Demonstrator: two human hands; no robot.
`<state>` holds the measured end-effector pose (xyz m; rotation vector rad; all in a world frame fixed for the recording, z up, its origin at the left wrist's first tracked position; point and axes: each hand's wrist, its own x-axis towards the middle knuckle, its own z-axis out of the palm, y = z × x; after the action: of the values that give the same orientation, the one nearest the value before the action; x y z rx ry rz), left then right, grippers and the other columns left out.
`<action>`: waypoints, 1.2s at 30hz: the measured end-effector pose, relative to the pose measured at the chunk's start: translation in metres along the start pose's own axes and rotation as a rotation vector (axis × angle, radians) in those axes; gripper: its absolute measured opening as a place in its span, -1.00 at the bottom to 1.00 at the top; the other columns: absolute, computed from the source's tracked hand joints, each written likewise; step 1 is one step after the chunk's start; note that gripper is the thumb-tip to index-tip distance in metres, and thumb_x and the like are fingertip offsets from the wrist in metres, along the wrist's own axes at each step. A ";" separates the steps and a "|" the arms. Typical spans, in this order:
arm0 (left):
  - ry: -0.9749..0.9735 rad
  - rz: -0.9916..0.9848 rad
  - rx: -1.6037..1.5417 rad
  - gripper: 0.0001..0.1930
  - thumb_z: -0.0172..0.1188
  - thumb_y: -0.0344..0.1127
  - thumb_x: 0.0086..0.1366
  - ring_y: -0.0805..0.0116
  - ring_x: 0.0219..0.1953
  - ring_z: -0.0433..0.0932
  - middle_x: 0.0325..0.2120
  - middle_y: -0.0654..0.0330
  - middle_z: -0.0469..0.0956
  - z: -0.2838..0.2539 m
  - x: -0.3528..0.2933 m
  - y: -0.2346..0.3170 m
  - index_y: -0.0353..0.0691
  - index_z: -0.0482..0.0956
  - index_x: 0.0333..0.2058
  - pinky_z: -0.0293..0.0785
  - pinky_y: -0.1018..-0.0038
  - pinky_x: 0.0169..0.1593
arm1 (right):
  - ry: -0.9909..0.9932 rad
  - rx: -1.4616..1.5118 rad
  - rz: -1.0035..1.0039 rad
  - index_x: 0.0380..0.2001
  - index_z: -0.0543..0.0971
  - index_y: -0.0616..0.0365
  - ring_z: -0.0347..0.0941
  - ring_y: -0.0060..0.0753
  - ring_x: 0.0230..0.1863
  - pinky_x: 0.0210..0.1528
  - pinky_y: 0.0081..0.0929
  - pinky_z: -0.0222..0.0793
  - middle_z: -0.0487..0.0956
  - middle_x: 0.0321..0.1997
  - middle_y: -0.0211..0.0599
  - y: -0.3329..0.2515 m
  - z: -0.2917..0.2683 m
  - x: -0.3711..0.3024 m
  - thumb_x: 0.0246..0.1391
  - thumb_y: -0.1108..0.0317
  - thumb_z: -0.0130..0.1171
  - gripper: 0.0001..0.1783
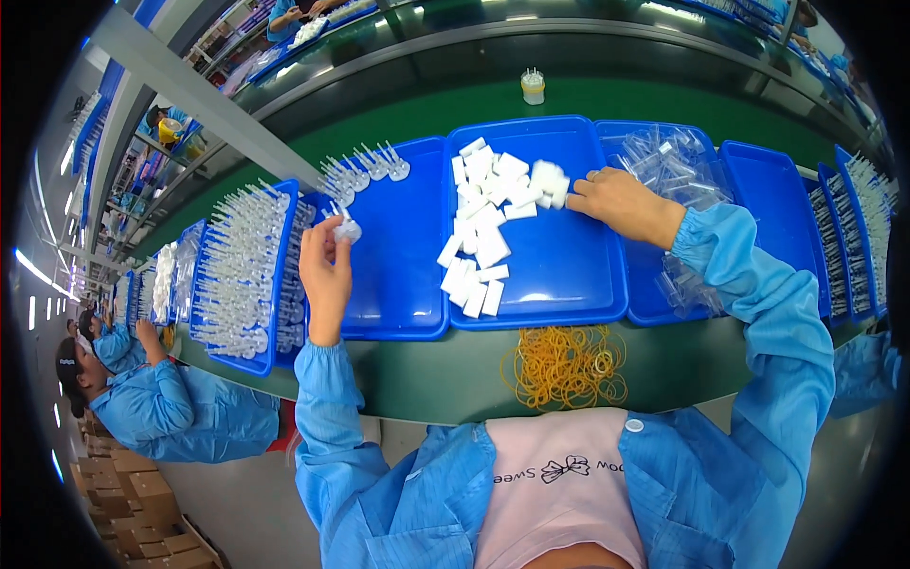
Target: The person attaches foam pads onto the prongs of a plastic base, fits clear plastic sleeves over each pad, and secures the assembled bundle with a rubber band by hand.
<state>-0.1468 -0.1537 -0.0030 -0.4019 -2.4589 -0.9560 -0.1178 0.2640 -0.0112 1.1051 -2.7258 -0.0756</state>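
Note:
Between the thumb and fingers of my left hand (325,270) is a translucent white plastic piece with a rounded base and thin prongs (348,229). That hand is over the left side of a blue tray (398,284), where several similar pronged pieces (365,169) stand along the far edge. My right hand (621,201) reaches over the right rim of the middle blue tray (559,275), its fingers curled together. White rectangular pieces, blurred by motion (550,185), appear at its fingertips; whether anything is gripped inside is hidden. More white rectangular pieces (488,199) lie loosely piled in this tray.
Clear plastic cases (668,161) fill the tray under my right forearm. Yellow rubber bands (566,368) lie near the table's front edge. A tilted tray of pronged pieces (242,275) stands at left. A banded bundle (533,87) sits beyond. A co-worker (171,398) is at left.

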 end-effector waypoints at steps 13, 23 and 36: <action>-0.121 -0.502 -1.321 -0.70 0.29 -0.47 0.07 0.37 -0.32 0.53 -0.33 0.15 0.53 0.007 -0.116 0.101 -0.27 0.40 -0.23 0.44 0.47 -0.13 | -0.300 0.249 0.329 -0.39 0.46 0.14 0.44 -0.06 -0.26 -0.25 -0.21 0.34 0.45 -0.28 -0.14 -0.033 -0.007 0.013 -0.07 0.51 0.07 -0.89; -0.392 -0.346 -1.264 -0.76 0.23 -0.68 0.04 0.42 -0.22 0.51 -0.29 0.20 0.38 0.021 -0.140 0.125 -0.35 0.42 -0.31 0.48 0.50 -0.10 | 0.232 0.692 0.273 -0.27 0.50 0.20 0.44 -0.23 -0.37 -0.31 -0.40 0.36 0.46 -0.40 -0.24 -0.094 -0.071 -0.021 -0.08 0.52 0.13 -0.78; -0.564 -0.117 -0.889 -0.80 0.33 -0.61 -0.07 0.44 -0.32 0.42 -0.35 0.16 0.39 0.015 -0.132 0.159 -0.33 0.55 -0.42 0.39 0.55 -0.24 | 0.778 2.186 0.722 -0.39 0.41 0.10 0.22 -0.72 -0.60 -0.54 -0.71 0.17 0.40 -0.53 -0.46 -0.160 -0.028 -0.070 0.17 0.28 0.03 -0.86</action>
<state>0.0277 -0.0429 0.0062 -0.9174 -2.3731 -2.2294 0.0465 0.1977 -0.0143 -0.1097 -1.3065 2.8479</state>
